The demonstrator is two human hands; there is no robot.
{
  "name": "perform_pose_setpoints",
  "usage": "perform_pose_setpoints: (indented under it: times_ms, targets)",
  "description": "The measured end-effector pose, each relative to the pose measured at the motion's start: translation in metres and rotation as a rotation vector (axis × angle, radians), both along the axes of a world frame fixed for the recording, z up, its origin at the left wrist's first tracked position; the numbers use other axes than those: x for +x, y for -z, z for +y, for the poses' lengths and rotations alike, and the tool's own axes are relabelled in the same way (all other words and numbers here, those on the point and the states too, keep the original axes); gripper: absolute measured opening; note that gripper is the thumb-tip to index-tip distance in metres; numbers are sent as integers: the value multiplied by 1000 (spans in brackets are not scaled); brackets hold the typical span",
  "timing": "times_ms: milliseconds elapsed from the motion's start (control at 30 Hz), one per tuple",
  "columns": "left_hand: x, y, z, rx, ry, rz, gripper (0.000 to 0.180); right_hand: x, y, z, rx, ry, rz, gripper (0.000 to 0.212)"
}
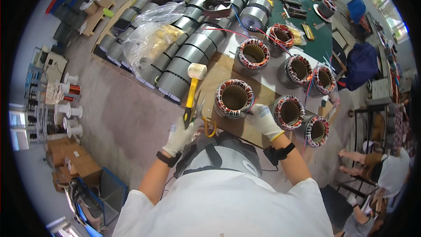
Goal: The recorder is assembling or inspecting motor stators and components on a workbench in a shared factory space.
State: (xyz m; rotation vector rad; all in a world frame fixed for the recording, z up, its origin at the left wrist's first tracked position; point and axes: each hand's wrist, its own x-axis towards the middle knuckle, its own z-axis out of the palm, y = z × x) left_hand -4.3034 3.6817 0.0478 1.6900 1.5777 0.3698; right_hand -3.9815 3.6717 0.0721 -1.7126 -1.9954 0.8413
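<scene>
My left hand (179,137), in a white glove, is closed round the black end of a mallet (191,93) with a yellow handle and a pale head. The mallet points away from me, its head beside a row of metal cylinders. Scissors (209,128) with yellow-orange grips lie just right of that hand. In front of me a motor stator (220,106) stands upright, its laced copper windings showing round the open bore. My right hand (265,120), also gloved, grips the stator's near right edge; the fingertips are partly hidden.
More wound stators (289,112) stand close on the right, some with loose red and blue leads. Bare stator cores (182,68) lie in long rows at the left, partly under a clear plastic bag (149,39). Cardboard (223,68) covers the near tabletop. Another person (392,173) is at far right.
</scene>
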Motion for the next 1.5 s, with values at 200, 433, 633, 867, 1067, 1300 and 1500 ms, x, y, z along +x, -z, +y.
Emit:
perform_pose_setpoints:
  times_ms: [200, 433, 633, 867, 1067, 1300, 1500]
  targets:
    - [-7, -61, -45, -30, -299, -122, 35, 21, -54, 25, -103, 83, 518, 28]
    - [-11, -107, -90, 86, -528, -327, 24, 30, -108, 38, -189, 105, 607, 26]
    - [-23, -142, -116, 142, -644, -354, 22, 27, -116, 36, -121, 114, 756, 24]
    - [-53, -137, -111, 195, -518, -383, 23, 22, -126, 15, -2, 180, 495, 27]
    - [-67, -124, -121, 96, -408, -455, 25, -30, -145, -41, 652, 363, 318, 30]
    - [-71, -94, -120, -81, -168, -508, 27, -84, -45, -219, 201, 176, -15, 19]
    - [-29, -96, -111, -78, 47, -660, 29, -79, 175, -562, -1241, 779, -413, 34]
